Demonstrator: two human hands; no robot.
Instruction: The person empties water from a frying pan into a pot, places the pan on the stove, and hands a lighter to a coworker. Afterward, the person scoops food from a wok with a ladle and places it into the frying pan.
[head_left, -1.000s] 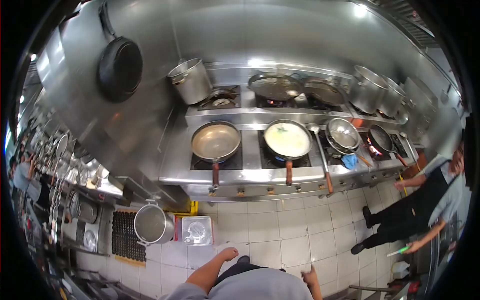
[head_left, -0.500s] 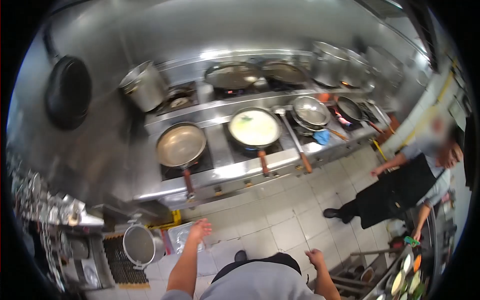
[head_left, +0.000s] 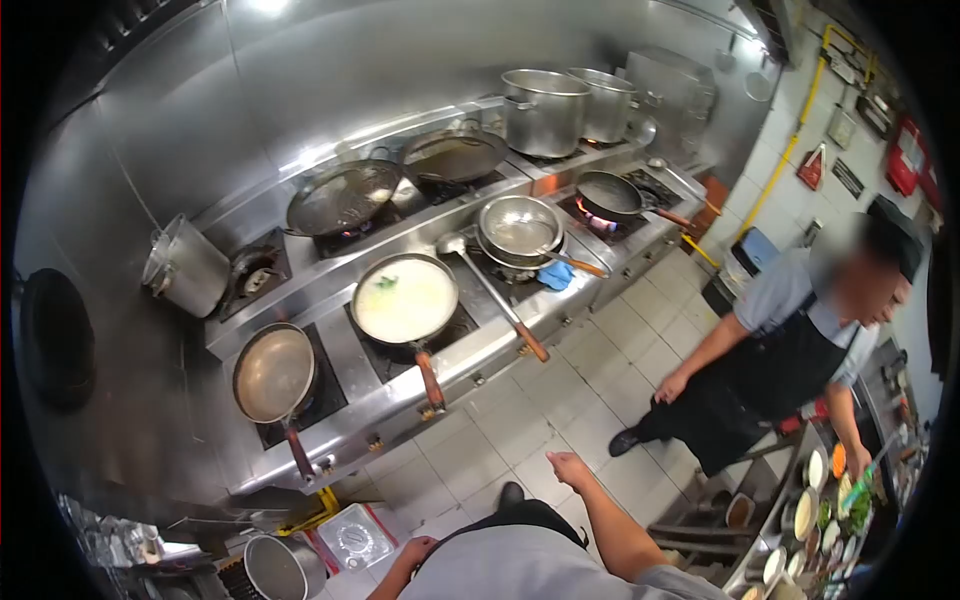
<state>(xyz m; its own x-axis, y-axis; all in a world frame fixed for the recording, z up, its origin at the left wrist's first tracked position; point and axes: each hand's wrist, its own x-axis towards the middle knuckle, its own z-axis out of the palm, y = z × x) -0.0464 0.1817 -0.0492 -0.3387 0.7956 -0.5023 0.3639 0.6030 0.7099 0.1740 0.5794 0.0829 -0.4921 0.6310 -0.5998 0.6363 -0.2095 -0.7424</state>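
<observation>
My left hand (head_left: 418, 550) hangs low beside my waist, its fingers small and partly hidden, so its grip is unclear. In front of my body my right hand (head_left: 568, 468) is held over the floor, fingers loosely curled with nothing visible in them. Neither hand touches the stove (head_left: 390, 400). On its front row sit a pan with a bare metal inside (head_left: 275, 372), a pan of creamy white liquid with green leaves (head_left: 407, 305) and a long-handled ladle (head_left: 490, 290). A strainer (head_left: 520, 225) rests on another pan, near a blue cloth (head_left: 555, 275).
Two woks (head_left: 345, 197) and tall stockpots (head_left: 545, 112) stand at the back; flame shows under a small frying pan (head_left: 610, 195). At right, a person in a black apron (head_left: 760, 365) reaches toward a counter of ingredient containers (head_left: 805, 512). A clear-lidded box (head_left: 355, 538) and pot (head_left: 280, 570) are low left.
My view has turned right. My left hand has dropped back toward my waist, while my right arm has swung forward. The co-worker's hand with the green item now reaches over the ingredients.
</observation>
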